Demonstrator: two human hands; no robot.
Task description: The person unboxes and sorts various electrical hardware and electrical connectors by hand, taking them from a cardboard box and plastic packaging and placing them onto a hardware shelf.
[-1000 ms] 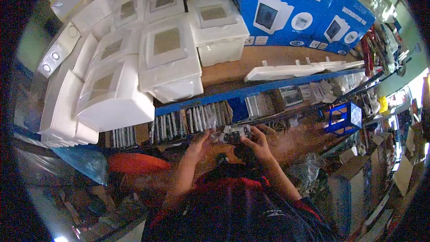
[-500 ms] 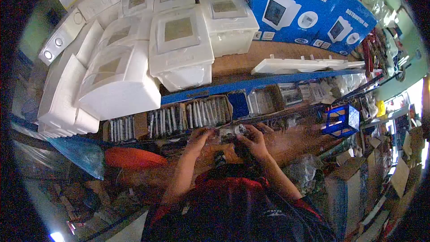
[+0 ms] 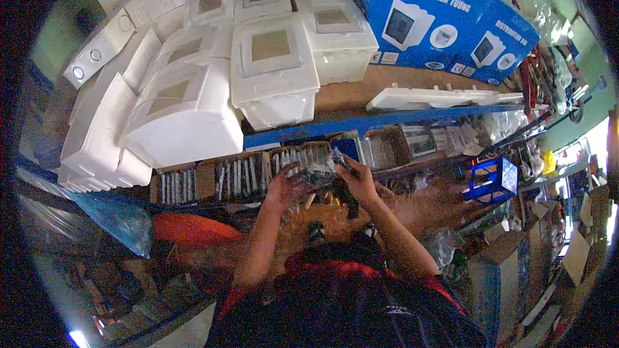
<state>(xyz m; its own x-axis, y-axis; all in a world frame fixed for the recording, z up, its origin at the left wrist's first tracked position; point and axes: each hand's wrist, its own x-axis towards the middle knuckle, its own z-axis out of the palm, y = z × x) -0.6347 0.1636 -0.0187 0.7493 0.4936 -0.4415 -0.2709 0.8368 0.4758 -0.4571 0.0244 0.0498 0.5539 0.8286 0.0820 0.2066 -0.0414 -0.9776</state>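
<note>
Clear plastic catches the light at the fingertips of your right hand (image 3: 358, 182), where thumb and forefinger seem to pinch what looks like a small plastic packet (image 3: 336, 160). You have it raised in front of your chest, probably to see it well and leave both sets of fingers free to work at the film. Your left hand (image 3: 281, 187) sits just across from it, fingers curled towards the blurred wrapping; whether that grip has closed on anything, you cannot tell from here.

Behind your hands, slim white packets (image 3: 242, 177) stand on edge in open cardboard boxes (image 3: 205, 182), likely so you can thumb through them and pull one out. A small blue bin (image 3: 347, 145) is in the same row, just beyond the right fingertips. Above, white electrical enclosures (image 3: 274, 76) are grouped on the blue-edged shelf (image 3: 361, 124), apparently to save room, beside blue distribution-box cartons (image 3: 445, 22) whose printed faces are turned your way.

As for the packet, it lies at the tip of the right grip rather than deep in the palm, between your two hands and nearer the right one.
</note>
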